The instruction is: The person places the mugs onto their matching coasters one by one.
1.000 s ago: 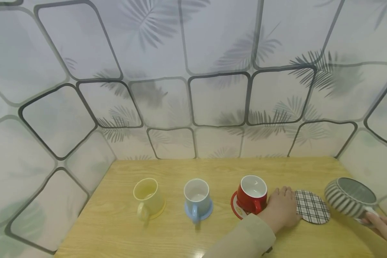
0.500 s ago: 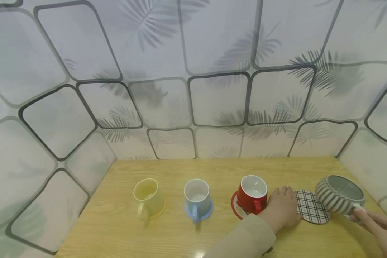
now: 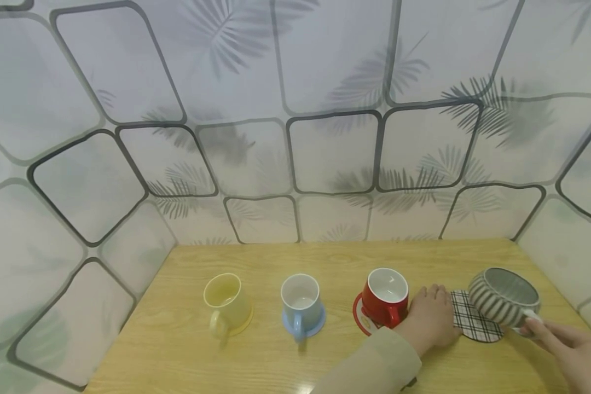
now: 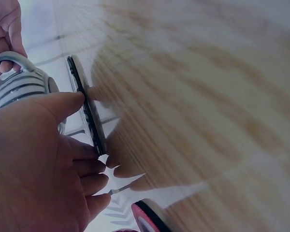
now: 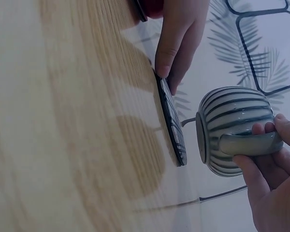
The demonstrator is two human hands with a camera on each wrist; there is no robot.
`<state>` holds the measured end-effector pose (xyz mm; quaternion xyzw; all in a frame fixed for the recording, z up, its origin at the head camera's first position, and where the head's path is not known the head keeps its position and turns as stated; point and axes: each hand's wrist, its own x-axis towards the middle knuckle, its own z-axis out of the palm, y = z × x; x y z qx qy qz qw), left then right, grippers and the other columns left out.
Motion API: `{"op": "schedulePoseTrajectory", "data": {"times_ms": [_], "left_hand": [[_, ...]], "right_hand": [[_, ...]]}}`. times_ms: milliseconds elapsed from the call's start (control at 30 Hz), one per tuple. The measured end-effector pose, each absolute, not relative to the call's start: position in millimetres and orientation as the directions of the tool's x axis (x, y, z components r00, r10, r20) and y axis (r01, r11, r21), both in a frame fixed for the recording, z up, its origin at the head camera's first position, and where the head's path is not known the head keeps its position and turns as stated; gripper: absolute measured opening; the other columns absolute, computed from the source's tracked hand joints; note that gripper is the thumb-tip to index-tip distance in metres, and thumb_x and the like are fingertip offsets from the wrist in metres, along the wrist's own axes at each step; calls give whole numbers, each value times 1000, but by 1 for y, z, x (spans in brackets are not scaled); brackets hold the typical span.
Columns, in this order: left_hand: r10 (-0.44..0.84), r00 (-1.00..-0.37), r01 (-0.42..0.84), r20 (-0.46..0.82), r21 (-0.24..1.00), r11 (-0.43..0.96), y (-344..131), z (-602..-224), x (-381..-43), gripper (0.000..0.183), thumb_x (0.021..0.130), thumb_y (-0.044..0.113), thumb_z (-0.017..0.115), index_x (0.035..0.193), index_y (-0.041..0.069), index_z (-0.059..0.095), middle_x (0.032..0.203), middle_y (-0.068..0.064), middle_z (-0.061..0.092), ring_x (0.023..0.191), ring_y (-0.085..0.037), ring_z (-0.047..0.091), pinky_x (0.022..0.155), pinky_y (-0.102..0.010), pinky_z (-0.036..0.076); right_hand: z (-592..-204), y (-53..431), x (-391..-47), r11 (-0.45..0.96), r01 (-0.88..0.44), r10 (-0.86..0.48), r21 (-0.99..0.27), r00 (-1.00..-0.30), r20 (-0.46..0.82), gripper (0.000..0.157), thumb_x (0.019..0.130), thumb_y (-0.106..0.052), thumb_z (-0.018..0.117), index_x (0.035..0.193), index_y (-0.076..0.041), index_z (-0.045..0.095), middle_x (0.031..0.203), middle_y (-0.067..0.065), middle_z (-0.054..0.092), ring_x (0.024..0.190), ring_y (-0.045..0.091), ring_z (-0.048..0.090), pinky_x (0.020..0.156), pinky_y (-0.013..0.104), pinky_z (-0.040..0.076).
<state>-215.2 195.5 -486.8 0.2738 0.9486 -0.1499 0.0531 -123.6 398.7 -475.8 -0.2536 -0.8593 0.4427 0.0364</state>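
Note:
My left hand (image 3: 430,317) rests on the table beside the round plaid coaster (image 3: 477,323). Its thumb (image 4: 67,102) and index finger hold the coaster's left edge, and the other fingers are bent in the left wrist view. Over the coaster's right part hangs a grey striped mug (image 3: 502,298), tilted, its base close above the coaster in the right wrist view. My right hand (image 5: 275,179) grips this mug by its handle (image 5: 251,144). Left of my left hand stands a red mug (image 3: 379,306) on a red-rimmed round coaster (image 3: 358,317).
A light blue mug (image 3: 300,303) on a blue coaster (image 3: 319,327) stands mid-table, and a yellow mug (image 3: 226,301) on a yellow coaster (image 3: 246,323) is farther left. Patterned walls (image 3: 335,148) close off the wooden table (image 3: 256,366) at its back and sides.
My right hand has carried the grey striped mug leftward, from right of the plaid coaster to over its right part. My left hand has stayed in place.

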Motion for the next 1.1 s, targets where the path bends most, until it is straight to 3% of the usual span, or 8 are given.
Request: {"op": "schedulePoseTrajectory", "data": {"times_ms": [67,100,200,267,333,433,667,1100], "left_hand": [[505,-844,535,-179,-251,806,195,-487,-215,73,103,73,39,166,37,29,170,23,29,160,4,24,131,-19,24],[505,-844,535,-178,-253,806,195,-488,-214,74,103,73,39,166,37,29,170,23,29,160,4,24,130,-19,24],[507,-844,537,-178,-262,802,195,-488,-214,74,103,74,38,167,37,28,171,22,29,160,4,23,131,-19,24],[507,-844,536,-175,-264,802,196,-489,-213,74,103,74,38,167,37,28,171,22,29,160,4,23,131,-19,24],[506,-845,535,-175,-267,801,196,-489,-213,74,103,74,38,167,38,28,171,22,29,160,4,23,130,-19,24],[506,-844,536,-176,-269,801,196,-489,-213,74,103,74,38,167,38,28,171,22,28,160,4,22,130,-18,24],[509,-842,540,-180,-286,791,197,-489,-214,74,103,75,36,167,39,27,171,22,27,160,3,21,131,-19,23],[509,-847,531,-153,-292,796,194,-488,-214,74,103,75,37,166,38,30,170,22,29,159,3,24,129,-18,25]], "right_hand": [[-478,398,-124,524,390,467,-757,-875,-128,36,107,-52,59,79,-39,77,90,17,83,63,34,68,89,61,60],[-479,398,-123,545,385,461,-745,-880,-118,35,107,-53,59,79,-41,77,94,21,82,65,39,66,77,56,60],[-482,401,-124,529,392,441,-753,-884,-151,31,105,-58,59,95,-41,82,101,22,81,84,44,70,86,56,62],[-483,401,-126,500,420,438,-758,-877,-197,49,104,-60,58,116,-18,81,119,27,74,120,59,59,108,75,46],[-483,400,-127,484,452,445,-749,-864,-234,69,104,-62,57,126,2,70,137,31,60,139,68,38,110,86,30],[-483,396,-128,512,472,449,-718,-859,-245,75,104,-64,55,132,6,63,150,32,43,138,67,40,106,83,37],[-481,391,-127,539,425,388,-727,-892,-233,74,105,-62,53,133,6,63,154,32,37,138,67,38,102,83,38],[-485,389,-131,543,369,327,-754,-920,-215,70,104,-59,59,133,5,65,115,15,81,137,66,42,96,80,44]]}}
